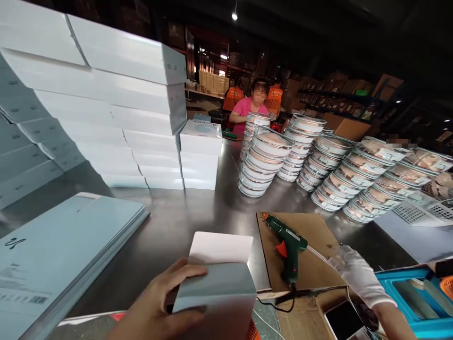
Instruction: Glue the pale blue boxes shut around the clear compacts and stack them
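My bare left hand [170,293] is closed around the side of a small pale blue-grey carton [219,293] at the bottom centre. The carton's white end flap [221,248] stands up away from me. A green hot glue gun [292,245] with an orange trigger lies on a flat piece of cardboard [318,226]. From its rear end sticks a translucent glue stick [317,253]. My right hand [356,274], in a white glove, is at the far end of that stick. Its fingers are blurred, so whether they grip the stick is unclear.
Flat pale blue carton sheets [81,236] are stacked at left. White boxes [134,123] form a wall behind. Clear round tubs [262,160] stand in columns on the metal table [170,212]. A blue crate [406,293] and phone-like device [343,318] are at lower right. A person [242,111] works opposite.
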### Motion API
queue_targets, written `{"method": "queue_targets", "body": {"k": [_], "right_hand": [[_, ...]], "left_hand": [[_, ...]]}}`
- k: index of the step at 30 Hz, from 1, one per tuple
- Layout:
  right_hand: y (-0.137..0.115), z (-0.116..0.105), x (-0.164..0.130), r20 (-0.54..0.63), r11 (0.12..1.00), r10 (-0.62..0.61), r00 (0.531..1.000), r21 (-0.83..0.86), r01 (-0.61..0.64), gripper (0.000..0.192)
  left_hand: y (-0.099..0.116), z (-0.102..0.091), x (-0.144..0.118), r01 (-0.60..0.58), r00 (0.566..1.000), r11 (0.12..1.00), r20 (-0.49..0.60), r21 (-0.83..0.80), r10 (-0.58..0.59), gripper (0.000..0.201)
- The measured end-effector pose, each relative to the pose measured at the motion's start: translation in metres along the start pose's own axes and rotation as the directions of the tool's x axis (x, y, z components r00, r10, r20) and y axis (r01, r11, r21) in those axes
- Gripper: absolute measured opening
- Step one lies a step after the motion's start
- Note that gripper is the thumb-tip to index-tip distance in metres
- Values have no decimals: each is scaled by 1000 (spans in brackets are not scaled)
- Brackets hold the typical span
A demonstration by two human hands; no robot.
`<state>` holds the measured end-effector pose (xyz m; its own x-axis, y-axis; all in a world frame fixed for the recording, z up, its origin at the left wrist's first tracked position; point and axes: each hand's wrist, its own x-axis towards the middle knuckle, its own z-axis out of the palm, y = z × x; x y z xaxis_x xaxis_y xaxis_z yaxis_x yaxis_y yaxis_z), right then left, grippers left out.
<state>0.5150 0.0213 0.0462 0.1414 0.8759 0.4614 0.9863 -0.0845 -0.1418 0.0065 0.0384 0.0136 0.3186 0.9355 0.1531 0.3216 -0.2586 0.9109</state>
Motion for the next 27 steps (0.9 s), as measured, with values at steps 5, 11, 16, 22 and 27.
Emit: {"method": "queue_targets", "body": {"k": [5, 11, 16, 22, 27], "right_hand": [[30, 24, -20, 166, 1000, -4, 986, 3, 3, 12], [38, 40, -15, 250, 998, 59, 966, 6, -62, 18], [10, 36, -25, 125, 947, 322, 939, -29, -321, 31], [-60, 80, -19, 559, 747, 441, 702, 204, -633, 31], [-80, 77, -26, 754, 325, 362, 549, 450, -832, 46]], "left_hand": [[-13, 18, -3, 57, 998, 994, 10, -94, -56, 39], [-2, 12, -15, 34, 997, 998, -69, -59, -38, 43], [-2, 17, -23, 66, 993, 996, -103, 55, -60, 50], [-21, 19, -40, 67, 994, 966, -106, 248, -42, 63], [-31, 13, -45, 20, 993, 973, -119, 229, 8, 57]]}}
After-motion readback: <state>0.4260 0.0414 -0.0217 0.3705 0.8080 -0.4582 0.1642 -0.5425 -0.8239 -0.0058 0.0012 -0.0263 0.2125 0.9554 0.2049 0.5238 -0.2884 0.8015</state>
